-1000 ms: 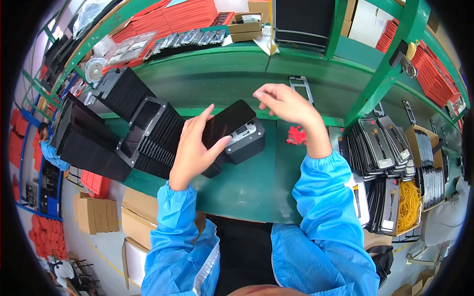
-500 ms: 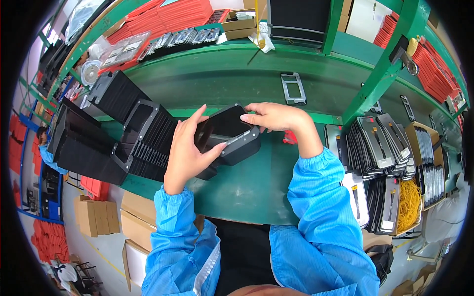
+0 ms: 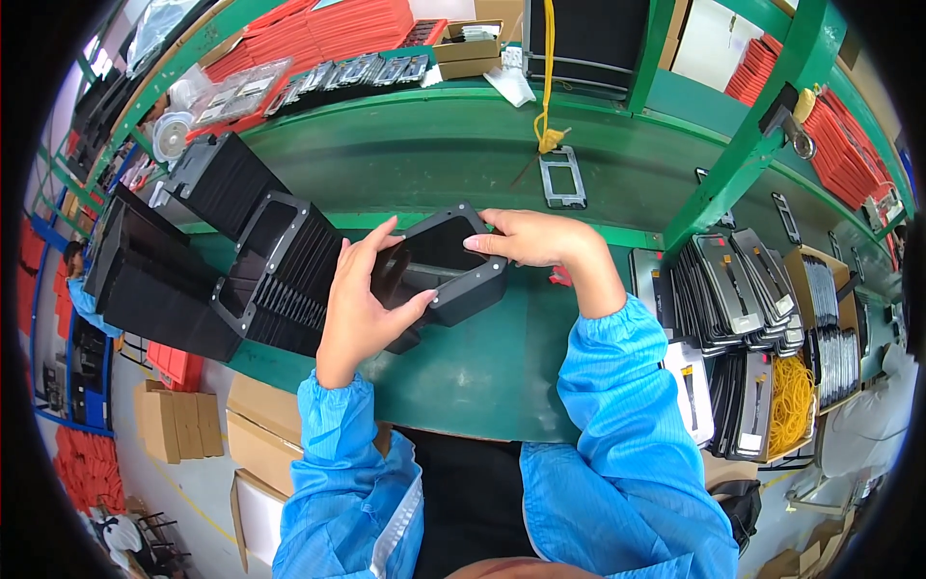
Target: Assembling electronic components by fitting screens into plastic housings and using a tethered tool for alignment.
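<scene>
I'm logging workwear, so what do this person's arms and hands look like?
The left sleeve and right sleeve are bright blue and wrinkled, with fine lines and gathered cuffs. The left hand and right hand are bare: no gloves or rings show.

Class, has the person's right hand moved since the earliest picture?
Yes: toward the person, judged against the silver frame. The right hand, first apart from the black holder, is now at its rim.
</scene>
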The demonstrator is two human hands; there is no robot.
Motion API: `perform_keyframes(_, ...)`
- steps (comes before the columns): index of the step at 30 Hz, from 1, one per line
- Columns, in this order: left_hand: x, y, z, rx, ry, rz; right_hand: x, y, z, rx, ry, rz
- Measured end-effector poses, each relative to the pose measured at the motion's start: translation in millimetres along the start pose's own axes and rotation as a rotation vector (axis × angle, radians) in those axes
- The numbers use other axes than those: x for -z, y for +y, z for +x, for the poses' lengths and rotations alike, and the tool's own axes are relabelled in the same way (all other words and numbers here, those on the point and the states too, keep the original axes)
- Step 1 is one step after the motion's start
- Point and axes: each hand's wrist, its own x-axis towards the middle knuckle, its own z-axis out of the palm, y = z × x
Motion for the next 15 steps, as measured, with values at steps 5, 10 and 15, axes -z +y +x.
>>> perform_keyframes(5, 2.9, 4.6, -1.0, -0.016, 0.030, -0.012, 2.3, 2.4, -1.4, 0.015, -0.003, 0.006)
perform_keyframes(10, 28.3, -9.2, -16.9, -0.015, 0.166, -0.031, 4.2, -2.1, -1.1, 0.034, -0.007, 0.016)
perform_keyframes(15, 25.4, -34.9, -42.6, 0.213, -0.030, -0.175, 3.7, -0.2, -1.1, 0.042, -0.027, 0.039)
